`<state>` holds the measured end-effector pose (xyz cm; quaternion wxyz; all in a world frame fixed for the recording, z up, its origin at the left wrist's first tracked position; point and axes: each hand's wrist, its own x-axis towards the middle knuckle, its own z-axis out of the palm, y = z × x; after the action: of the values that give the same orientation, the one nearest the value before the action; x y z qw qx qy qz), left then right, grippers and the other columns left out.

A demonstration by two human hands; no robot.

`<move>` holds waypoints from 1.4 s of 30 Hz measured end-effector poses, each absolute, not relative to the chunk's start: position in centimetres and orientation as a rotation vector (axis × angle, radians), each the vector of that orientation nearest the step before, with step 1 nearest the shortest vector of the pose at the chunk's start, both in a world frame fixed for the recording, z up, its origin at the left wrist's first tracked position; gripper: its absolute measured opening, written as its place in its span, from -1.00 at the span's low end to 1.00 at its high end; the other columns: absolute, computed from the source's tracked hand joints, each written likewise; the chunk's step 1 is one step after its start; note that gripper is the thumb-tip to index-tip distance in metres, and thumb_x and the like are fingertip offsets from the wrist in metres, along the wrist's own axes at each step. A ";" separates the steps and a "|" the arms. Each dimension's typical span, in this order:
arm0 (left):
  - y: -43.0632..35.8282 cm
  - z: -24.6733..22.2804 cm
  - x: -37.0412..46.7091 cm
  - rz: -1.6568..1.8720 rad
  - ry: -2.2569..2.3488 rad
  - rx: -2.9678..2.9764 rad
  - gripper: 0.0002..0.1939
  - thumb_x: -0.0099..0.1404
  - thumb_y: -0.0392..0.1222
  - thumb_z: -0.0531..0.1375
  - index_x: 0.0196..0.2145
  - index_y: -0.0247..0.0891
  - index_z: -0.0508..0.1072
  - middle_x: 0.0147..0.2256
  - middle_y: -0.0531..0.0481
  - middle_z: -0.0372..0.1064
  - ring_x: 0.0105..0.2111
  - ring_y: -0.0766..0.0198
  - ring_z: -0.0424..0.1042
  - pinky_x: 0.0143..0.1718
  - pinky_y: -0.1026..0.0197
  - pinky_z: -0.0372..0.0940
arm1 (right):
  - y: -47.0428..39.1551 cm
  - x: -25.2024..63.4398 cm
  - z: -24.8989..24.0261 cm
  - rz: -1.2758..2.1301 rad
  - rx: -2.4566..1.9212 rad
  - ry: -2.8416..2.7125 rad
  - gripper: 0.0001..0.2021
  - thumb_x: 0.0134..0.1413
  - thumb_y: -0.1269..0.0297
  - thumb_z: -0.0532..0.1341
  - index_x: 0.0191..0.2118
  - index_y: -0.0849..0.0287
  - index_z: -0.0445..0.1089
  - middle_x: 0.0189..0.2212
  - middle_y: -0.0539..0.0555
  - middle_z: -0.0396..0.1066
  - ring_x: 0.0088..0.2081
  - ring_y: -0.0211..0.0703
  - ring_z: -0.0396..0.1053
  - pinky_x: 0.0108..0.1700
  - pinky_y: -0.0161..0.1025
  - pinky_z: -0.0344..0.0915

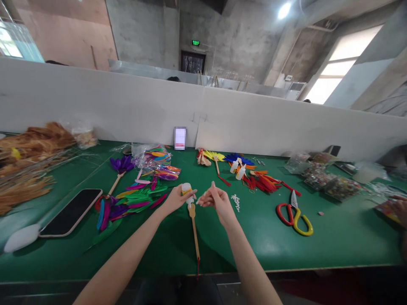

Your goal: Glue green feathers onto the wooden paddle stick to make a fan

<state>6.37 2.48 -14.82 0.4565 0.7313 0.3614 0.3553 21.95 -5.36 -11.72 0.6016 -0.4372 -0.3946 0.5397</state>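
Observation:
My left hand (174, 201) is closed around a small white glue bottle (186, 187) with a yellow label, tipped nozzle down. Its tip is right above the rounded head of a wooden fan handle (194, 233), which lies on the green table with a red cord at its near end. Just right of the bottle, my right hand (219, 202) has its thumb raised apart from the partly curled fingers, and I see nothing in it. Beside that hand lies a little pile of white beads (235, 202).
Scissors (295, 216) with red and yellow grips lie to the right. Colourful feathers (136, 199) and a phone (71, 212) are on the left. Two more glue bottles (238, 169) stand near feather fans at the back. Another person's hand (399, 209) shows at the right edge.

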 end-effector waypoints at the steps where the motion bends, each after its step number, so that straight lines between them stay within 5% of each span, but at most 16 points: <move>1: 2.5 -14.9 6.4 0.887 0.902 1.799 -0.58 0.11 0.16 0.19 -0.52 -0.32 0.40 -0.56 0.00 0.40 -0.55 0.30 0.34 -0.51 0.31 0.19 | -5.4 21.9 -11.7 1.245 -1.011 -0.922 -0.59 -0.13 -0.12 0.28 -0.47 0.19 0.38 -0.54 0.06 0.52 -0.56 -0.23 0.47 -0.51 -0.35 0.37; 4: 2.6 -15.1 6.4 0.912 0.919 1.794 -0.59 0.09 0.16 0.20 -0.53 -0.31 0.38 -0.56 0.02 0.39 -0.56 0.31 0.32 -0.54 0.31 0.17 | -5.6 21.8 -11.7 1.229 -0.997 -0.962 -0.63 -0.28 0.02 0.41 -0.43 0.18 0.36 -0.51 0.03 0.52 -0.52 -0.22 0.49 -0.46 -0.34 0.39; 24: 2.4 -14.5 6.3 0.897 0.866 1.792 -0.57 0.10 0.17 0.19 -0.50 -0.33 0.45 -0.55 -0.02 0.42 -0.53 0.29 0.35 -0.48 0.30 0.21 | -6.3 21.4 -10.8 1.237 -0.991 -1.074 -0.58 -0.04 -0.14 0.21 -0.54 0.16 0.28 -0.81 -0.10 0.29 -0.76 -0.27 0.31 -0.69 -0.39 0.21; 28: 2.5 -14.7 6.3 0.921 0.897 1.787 -0.56 0.08 0.18 0.20 -0.51 -0.33 0.42 -0.56 0.00 0.40 -0.54 0.31 0.33 -0.50 0.31 0.20 | -6.1 21.2 -10.7 1.243 -0.992 -1.045 -0.54 0.00 -0.19 0.13 -0.44 0.18 0.34 -0.72 -0.05 0.37 -0.67 -0.24 0.39 -0.60 -0.35 0.30; 33: 2.6 -15.1 6.3 0.930 0.932 1.793 -0.57 0.06 0.18 0.21 -0.54 -0.31 0.38 -0.58 0.03 0.37 -0.56 0.32 0.31 -0.54 0.32 0.15 | -6.3 21.4 -11.3 1.198 -0.992 -1.043 -0.64 -0.18 -0.03 0.35 -0.41 0.17 0.36 -0.51 0.02 0.50 -0.51 -0.22 0.46 -0.45 -0.31 0.37; 42: 2.1 -14.7 6.6 0.871 0.856 1.815 -0.57 0.14 0.16 0.16 -0.52 -0.32 0.44 -0.54 -0.03 0.45 -0.54 0.28 0.38 -0.48 0.30 0.24 | -6.2 21.6 -11.2 1.121 -1.000 -1.053 -0.64 -0.14 -0.07 0.32 -0.51 0.15 0.34 -0.73 -0.08 0.34 -0.64 -0.23 0.37 -0.50 -0.27 0.35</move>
<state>6.63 2.12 -14.69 0.4592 0.7369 0.3477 0.3538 21.61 -6.22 -11.22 0.6079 -0.4330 -0.4558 0.4851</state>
